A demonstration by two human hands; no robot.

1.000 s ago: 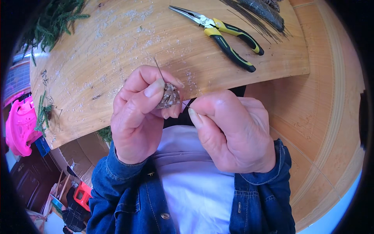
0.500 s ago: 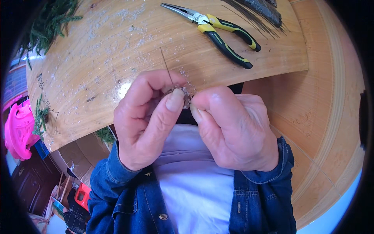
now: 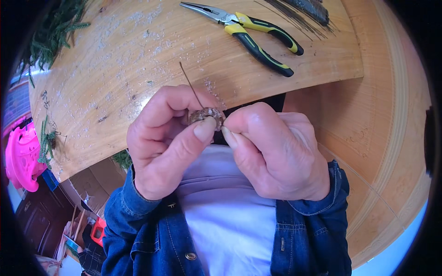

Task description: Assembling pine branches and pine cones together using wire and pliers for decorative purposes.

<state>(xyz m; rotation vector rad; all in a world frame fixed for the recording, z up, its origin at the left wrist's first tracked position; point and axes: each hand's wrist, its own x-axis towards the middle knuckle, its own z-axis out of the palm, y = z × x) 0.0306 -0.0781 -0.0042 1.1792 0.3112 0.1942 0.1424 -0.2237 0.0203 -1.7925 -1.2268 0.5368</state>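
Note:
Between the thumb and fingers of my left hand point(image 3: 161, 142) is a small brown pine cone point(image 3: 202, 116) with whitish, frosted scales. A thin brown wire point(image 3: 189, 83) sticks up from the cone, its free end pointing up and left. My right hand point(image 3: 278, 149) is closed in a pinch, thumb against forefinger, right at the cone's right side. What those fingertips grip is hidden. Both hands are just off the near edge of the wooden table point(image 3: 110, 55), in front of my body.
Long-nose pliers point(image 3: 251, 37) with yellow and black handles lie on the table beyond my hands. Several loose wires point(image 3: 294, 20) rest at the far right. Green artificial fir sprigs point(image 3: 50, 37) are at the left, and whitish flakes litter the tabletop. A pink plastic thing point(image 3: 22, 158) stands beyond the left edge.
The cone has turned in my left hand, so more of its brown scales show. The wire has swung to lean further left. My left hand has shifted slightly left; the right keeps its pinch.

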